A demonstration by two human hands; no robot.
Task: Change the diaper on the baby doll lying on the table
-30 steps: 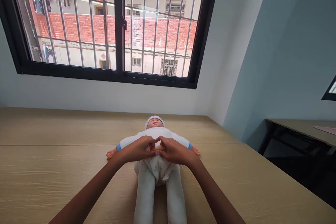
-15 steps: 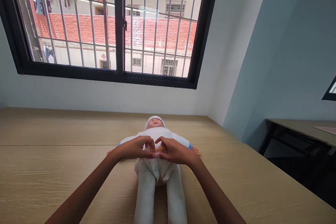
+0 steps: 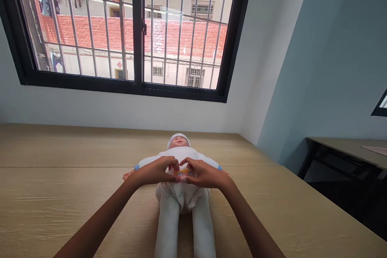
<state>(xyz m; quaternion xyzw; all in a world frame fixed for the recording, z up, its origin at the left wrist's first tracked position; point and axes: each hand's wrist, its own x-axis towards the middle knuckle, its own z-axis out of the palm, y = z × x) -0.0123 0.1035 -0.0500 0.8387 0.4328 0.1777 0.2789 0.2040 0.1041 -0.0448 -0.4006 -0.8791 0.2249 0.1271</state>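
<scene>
A baby doll [image 3: 181,152] in a white top with blue cuffs and a white cap lies on its back, its head toward the window. Around its hips is a white diaper [image 3: 172,190] with a coloured print at the front waist. My left hand [image 3: 159,170] is closed at the left of the diaper's waist, fingers curled and thumb low. Mirroring it, my right hand [image 3: 202,173] grips the waist from the right, thumb nearly meeting the other. The curled fingers partly hide the diaper's front edge. The doll's pale legs stretch toward me.
A wooden tabletop [image 3: 75,201] lies under the doll and runs back to the white wall. Above it is a dark-framed window [image 3: 181,93] with bars outside. On the right stands another dark-legged table [image 3: 338,151] beside a blue-grey wall.
Both hands stay at the diaper's waist with barely any shift. A little more of the orange print shows between them.
</scene>
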